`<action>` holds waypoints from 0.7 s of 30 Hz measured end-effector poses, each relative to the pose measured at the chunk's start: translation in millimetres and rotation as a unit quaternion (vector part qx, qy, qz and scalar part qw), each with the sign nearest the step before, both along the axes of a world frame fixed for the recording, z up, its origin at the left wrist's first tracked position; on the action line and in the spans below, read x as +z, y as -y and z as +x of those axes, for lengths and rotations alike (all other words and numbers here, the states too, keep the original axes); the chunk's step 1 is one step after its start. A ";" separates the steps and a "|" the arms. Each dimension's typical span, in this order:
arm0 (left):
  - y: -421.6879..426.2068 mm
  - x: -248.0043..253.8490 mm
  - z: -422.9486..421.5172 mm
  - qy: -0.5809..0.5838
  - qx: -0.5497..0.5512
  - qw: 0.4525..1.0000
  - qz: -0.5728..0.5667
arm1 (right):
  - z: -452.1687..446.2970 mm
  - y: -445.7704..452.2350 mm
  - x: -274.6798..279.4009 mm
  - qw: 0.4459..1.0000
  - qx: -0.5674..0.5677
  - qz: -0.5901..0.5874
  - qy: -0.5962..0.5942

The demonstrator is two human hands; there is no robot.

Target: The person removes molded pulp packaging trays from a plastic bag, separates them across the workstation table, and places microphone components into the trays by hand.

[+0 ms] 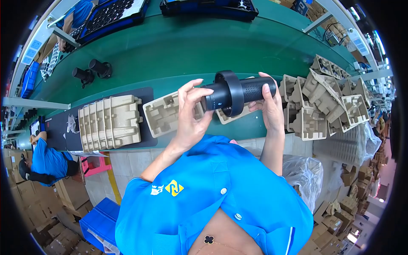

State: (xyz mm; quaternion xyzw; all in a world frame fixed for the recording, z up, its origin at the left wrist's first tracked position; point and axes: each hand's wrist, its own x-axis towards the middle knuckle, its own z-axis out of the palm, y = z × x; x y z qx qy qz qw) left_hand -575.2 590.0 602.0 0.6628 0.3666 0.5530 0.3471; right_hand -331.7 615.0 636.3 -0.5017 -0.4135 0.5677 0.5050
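**Black cylinder held between my two hands**

My left hand (pixel 192 111) is closed on the plain end of the black cylinder (pixel 236 94), thumb and fingers pinching it, and my right hand (pixel 270 105) is clamped around the perforated end. The cylinder lies sideways in front of my chest, and a wide black ring (pixel 238 87) encircles its middle. My hands are apart, one at each end of it.

Under the cylinder and to its left, pale moulded pulp (pixel 159 117) shows on the green table (pixel 178 55); my left hand hides part of it, so I cannot tell whether it is one tray or two. Farther left of the cylinder, a ribbed stack of pulp trays (pixel 111 122) lies on a dark mat (pixel 147 127). To the cylinder's right, more trays (pixel 313 123) sit in a jumbled heap.

Beyond the cylinder and to its left, two black units (pixel 99 68) stand side by side. Straight beyond it is a dark crate (pixel 208 13). Well left of the cylinder, a co-worker in blue (pixel 50 159) is at the table.
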 end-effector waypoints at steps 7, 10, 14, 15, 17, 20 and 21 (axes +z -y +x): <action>3.8 21.8 -4.8 0.217 -0.141 0.930 -0.261 | 10.0 9.5 -8.3 0.984 0.056 0.147 -0.079; 3.2 27.9 -8.5 0.229 -0.160 0.905 -0.320 | 29.7 9.4 -15.1 0.985 0.085 0.153 0.011; 2.5 17.4 -11.0 0.173 -0.169 0.943 -0.228 | 30.4 7.1 -6.5 0.978 0.124 0.124 0.112; 3.3 15.9 -10.4 0.162 -0.163 0.950 -0.210 | 27.5 7.2 0.0 0.969 0.125 0.143 0.157; 3.8 14.2 -6.7 0.154 -0.159 0.955 -0.199 | 20.9 9.0 13.2 0.944 0.119 0.179 0.251; 3.5 11.0 -4.1 0.166 -0.166 0.946 -0.223 | 23.2 11.7 15.8 0.951 0.102 0.167 0.241; 3.4 9.5 -3.5 0.169 -0.162 0.945 -0.229 | 23.7 12.2 14.0 0.957 0.099 0.167 0.218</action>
